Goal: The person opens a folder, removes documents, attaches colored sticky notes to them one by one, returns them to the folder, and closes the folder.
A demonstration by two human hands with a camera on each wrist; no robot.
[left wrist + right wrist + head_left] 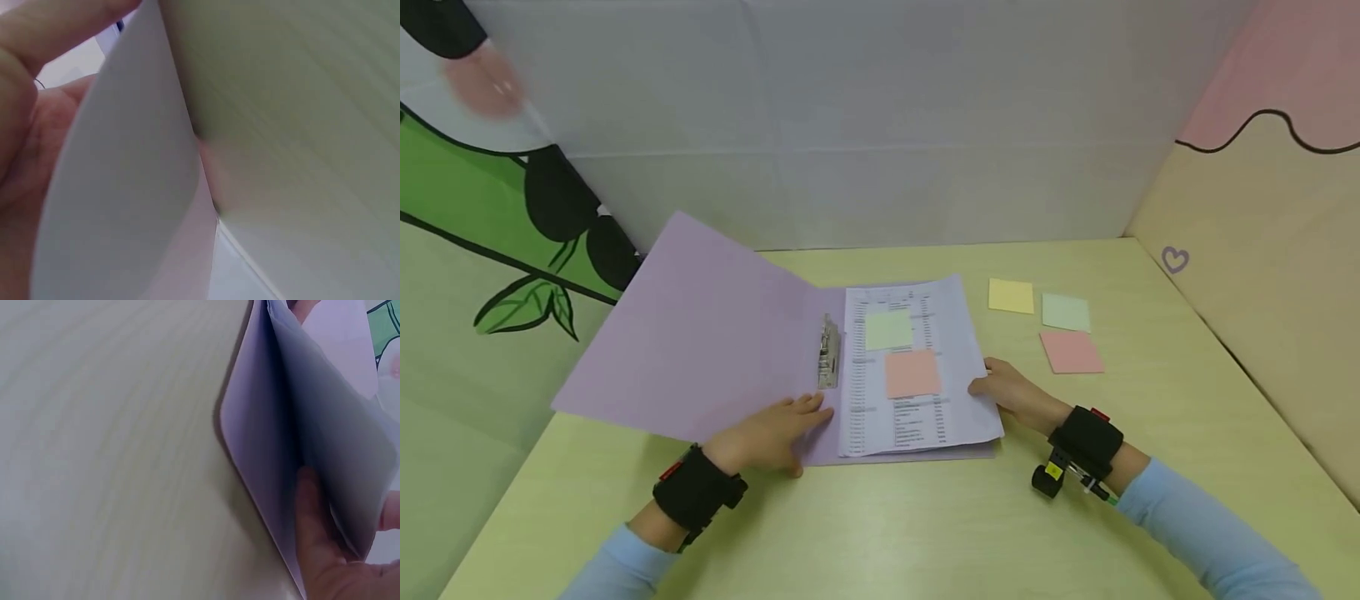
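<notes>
A lilac folder (700,333) lies spread on the table, its left cover raised off the surface. Printed sheets (962,417) fill its right side, bearing a pale green sticky note (889,330) and a pink sticky note (913,373). My right hand (1011,387) pinches the sheets at their right edge, thumb on top and fingers (312,512) underneath, lifting them off the back cover. My left hand (767,433) rests on the folder near the spine with fingers extended, just below the metal clip (827,354). The cover hides part of that hand in the left wrist view.
To the right of the folder lie yellow sticky notes (1011,296), pale green sticky notes (1066,312) and pink sticky notes (1072,352). A pale wall (880,192) stands behind the wooden table (880,533), with decorated panels on both sides.
</notes>
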